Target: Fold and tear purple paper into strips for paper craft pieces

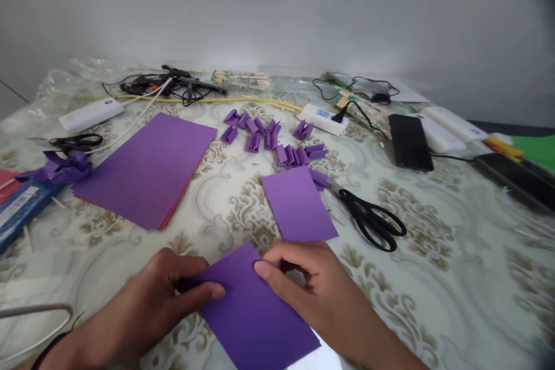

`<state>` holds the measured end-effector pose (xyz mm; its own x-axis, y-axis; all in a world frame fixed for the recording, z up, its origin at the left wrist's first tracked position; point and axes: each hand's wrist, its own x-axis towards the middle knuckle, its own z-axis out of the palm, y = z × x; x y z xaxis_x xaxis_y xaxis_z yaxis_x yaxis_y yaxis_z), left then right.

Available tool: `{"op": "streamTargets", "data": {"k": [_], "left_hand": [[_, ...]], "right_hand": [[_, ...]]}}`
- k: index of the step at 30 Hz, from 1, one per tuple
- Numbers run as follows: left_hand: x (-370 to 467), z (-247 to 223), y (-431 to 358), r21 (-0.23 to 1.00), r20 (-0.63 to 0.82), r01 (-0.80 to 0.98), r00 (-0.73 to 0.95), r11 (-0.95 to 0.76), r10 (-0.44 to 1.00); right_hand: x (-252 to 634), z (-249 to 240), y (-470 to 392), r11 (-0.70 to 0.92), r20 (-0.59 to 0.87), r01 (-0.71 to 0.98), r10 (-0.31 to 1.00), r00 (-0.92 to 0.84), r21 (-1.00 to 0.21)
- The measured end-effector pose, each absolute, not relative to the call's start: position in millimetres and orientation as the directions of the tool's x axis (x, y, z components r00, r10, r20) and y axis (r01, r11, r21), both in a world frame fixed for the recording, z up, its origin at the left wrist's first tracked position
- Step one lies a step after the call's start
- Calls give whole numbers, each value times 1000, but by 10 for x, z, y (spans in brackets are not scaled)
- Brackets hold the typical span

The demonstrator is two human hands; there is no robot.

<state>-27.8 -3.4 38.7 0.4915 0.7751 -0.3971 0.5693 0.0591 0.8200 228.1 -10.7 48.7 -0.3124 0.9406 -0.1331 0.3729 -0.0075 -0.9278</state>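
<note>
Nearer the person than the paper stack (pixel 147 167) and off to its right, a small purple sheet (pixel 254 312) is held up by both hands: the left hand (pixel 173 286) pinches its left edge between thumb and fingers, and the right hand (pixel 310 272) pinches the opposite edge. To the right of the stack lie a second sheet (pixel 299 205), a scatter of folded papers (pixel 272 136) and, farther out, black scissors (pixel 352 203), while crumpled paper (pixel 71 167) sits at the stack's left side.

Bare forearms (pixel 362 324), narrow black band (pixel 48 350) around left wrist (pixel 84 338), bare fingers (pixel 292 252)
</note>
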Motion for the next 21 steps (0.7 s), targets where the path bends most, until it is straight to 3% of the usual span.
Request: {"op": "streamTargets", "data": {"k": [6, 13, 21], "left_hand": [[-295, 309, -20, 805, -451, 583, 482, 108, 751], [-263, 382, 2, 811, -417, 585, 555, 19, 720], [-348, 329, 18, 895, -217, 440, 289, 71, 932]], "right_hand": [[2294, 443, -81, 3, -130, 390, 940, -315, -921], [2287, 451, -72, 47, -110, 406, 929, -354, -912], [2411, 478, 23, -27, -95, 401, 984, -150, -916]]}}
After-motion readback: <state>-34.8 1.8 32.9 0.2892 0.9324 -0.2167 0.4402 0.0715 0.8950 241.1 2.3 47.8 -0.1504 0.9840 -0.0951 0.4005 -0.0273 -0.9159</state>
